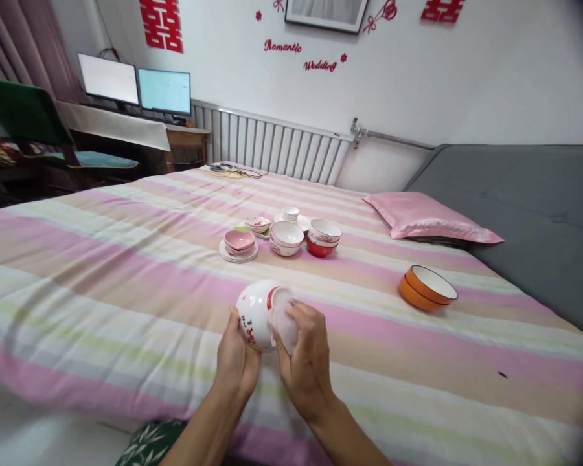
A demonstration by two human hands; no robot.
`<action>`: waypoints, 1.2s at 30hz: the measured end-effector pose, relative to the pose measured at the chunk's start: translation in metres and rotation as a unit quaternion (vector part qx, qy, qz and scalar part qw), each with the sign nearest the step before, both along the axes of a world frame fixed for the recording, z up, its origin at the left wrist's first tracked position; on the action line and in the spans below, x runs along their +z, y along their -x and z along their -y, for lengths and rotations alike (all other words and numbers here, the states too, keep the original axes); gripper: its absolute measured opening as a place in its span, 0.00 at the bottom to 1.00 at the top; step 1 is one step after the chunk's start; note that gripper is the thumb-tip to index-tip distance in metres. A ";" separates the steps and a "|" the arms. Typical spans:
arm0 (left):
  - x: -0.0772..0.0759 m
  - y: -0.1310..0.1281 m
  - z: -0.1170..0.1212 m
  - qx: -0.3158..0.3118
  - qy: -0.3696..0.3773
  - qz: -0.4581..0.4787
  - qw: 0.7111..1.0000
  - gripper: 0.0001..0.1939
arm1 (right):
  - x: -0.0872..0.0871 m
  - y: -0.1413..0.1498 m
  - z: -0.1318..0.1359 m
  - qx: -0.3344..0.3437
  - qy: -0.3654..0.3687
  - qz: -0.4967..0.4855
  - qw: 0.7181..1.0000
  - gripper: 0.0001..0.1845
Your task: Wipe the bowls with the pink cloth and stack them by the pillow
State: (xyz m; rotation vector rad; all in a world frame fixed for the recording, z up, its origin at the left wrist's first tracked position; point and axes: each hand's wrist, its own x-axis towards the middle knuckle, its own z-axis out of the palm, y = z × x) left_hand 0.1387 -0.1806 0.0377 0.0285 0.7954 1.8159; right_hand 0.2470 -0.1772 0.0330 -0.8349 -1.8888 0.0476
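Bare forearms [216,414] reach in from six o'clock toward a white patterned bowl [255,317].

Tipped sideways over the striped bedspread [126,304], the bowl sits in the left hand [238,359], half-curled and gripping its seven-o'clock side; the right hand [308,349], thumb and fingers drawn together, pinches a pale piece [284,327], cloth or wrap, I can't tell which, at its three-o'clock side. Beyond, at eleven, a pink heart-shaped bowl [240,239] tops stacked white plates [238,256]; at one, white bowls rest on a red bowl [321,248]; toward three, nested orange bowls [422,291]; at two, a pink satin pillow [432,215].
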 end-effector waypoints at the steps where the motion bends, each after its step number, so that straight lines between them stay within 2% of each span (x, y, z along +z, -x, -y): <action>1: 0.001 -0.001 0.001 0.007 -0.002 -0.013 1.000 0.20 | -0.002 0.001 -0.001 0.004 -0.008 -0.009 1.000 0.25; 6: 0.001 -0.007 0.005 0.036 0.001 -0.085 0.996 0.18 | -0.012 0.001 -0.005 -0.022 -0.001 -0.034 0.999 0.26; 11: -0.011 -0.010 0.012 0.043 -0.002 -0.187 0.981 0.16 | -0.004 0.000 -0.008 -0.051 0.106 -0.129 0.985 0.23; 16: -0.020 -0.011 0.017 0.010 -0.046 -0.293 0.955 0.17 | 0.006 -0.011 -0.022 -0.049 0.256 -0.229 0.938 0.18; 19: -0.021 -0.012 0.016 -0.005 -0.047 -0.269 0.962 0.15 | 0.008 -0.021 -0.033 -0.041 0.354 -0.270 0.895 0.16; 21: -0.021 -0.013 0.014 -0.011 -0.045 -0.251 0.967 0.15 | 0.010 -0.026 -0.037 -0.047 0.380 -0.290 0.877 0.17; 23: -0.018 -0.014 0.014 -0.015 -0.042 -0.259 0.965 0.17 | 0.016 -0.028 -0.033 -0.056 0.343 -0.293 0.891 0.19; 25: -0.013 -0.015 0.014 -0.012 -0.034 -0.284 0.958 0.18 | 0.024 -0.025 -0.022 -0.044 0.264 -0.250 0.931 0.20; 28: -0.005 -0.013 0.018 -0.011 -0.014 -0.316 0.949 0.16 | 0.029 -0.012 0.001 0.021 0.155 -0.076 0.985 0.19; 31: -0.002 -0.012 0.023 -0.035 -0.009 -0.314 0.949 0.09 | 0.021 0.003 0.018 0.053 0.090 0.071 0.992 0.23; 34: -0.007 -0.014 0.027 -0.045 -0.044 -0.329 0.942 0.05 | 0.011 0.009 0.021 0.028 0.050 0.081 0.995 0.25; 36: -0.013 -0.017 0.029 -0.044 -0.070 -0.344 0.935 0.08 | 0.013 0.006 0.018 0.006 0.044 0.062 0.997 0.24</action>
